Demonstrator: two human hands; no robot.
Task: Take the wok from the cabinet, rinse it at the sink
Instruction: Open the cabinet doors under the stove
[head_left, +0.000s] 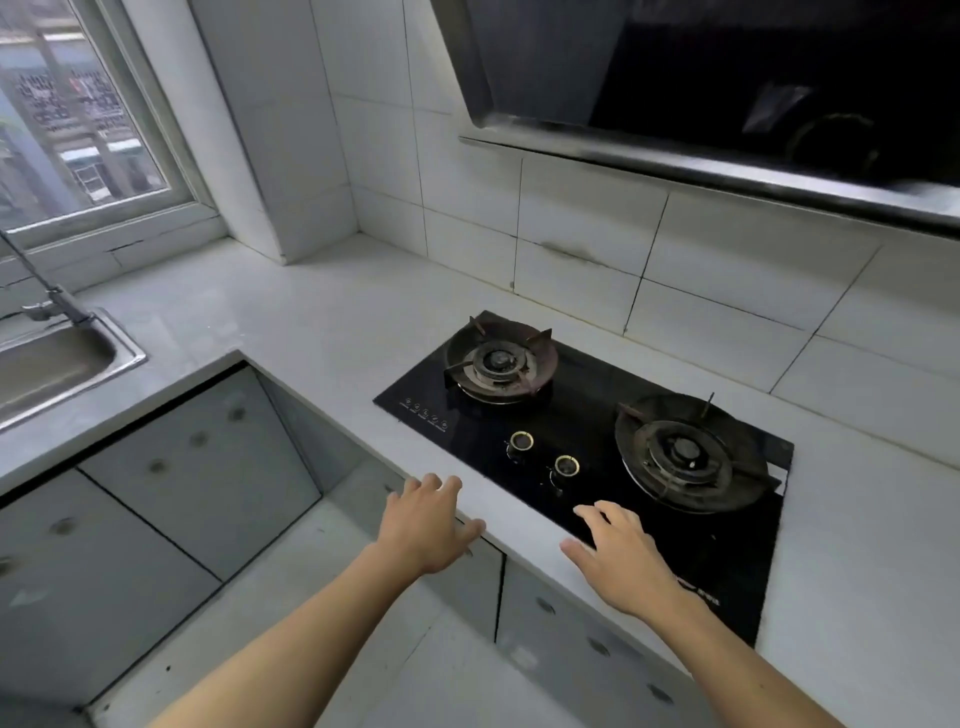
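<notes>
A: hands?
B: left hand (428, 525) fingers spread, over the counter edge (311, 384), holding nothing; right hand (621, 556) fingers spread, empty, over the front of the gas hob (587, 441).
A: wok?
B: can't see it anywhere; cabinet doors (197, 467) under the counter all closed.
A: farther out?
B: two burners on the hob, two knobs (543, 453) between them; sink (57, 364) far left with faucet (47, 291), well apart from both hands; range hood (727, 104) above, window (78, 114) top left.
</notes>
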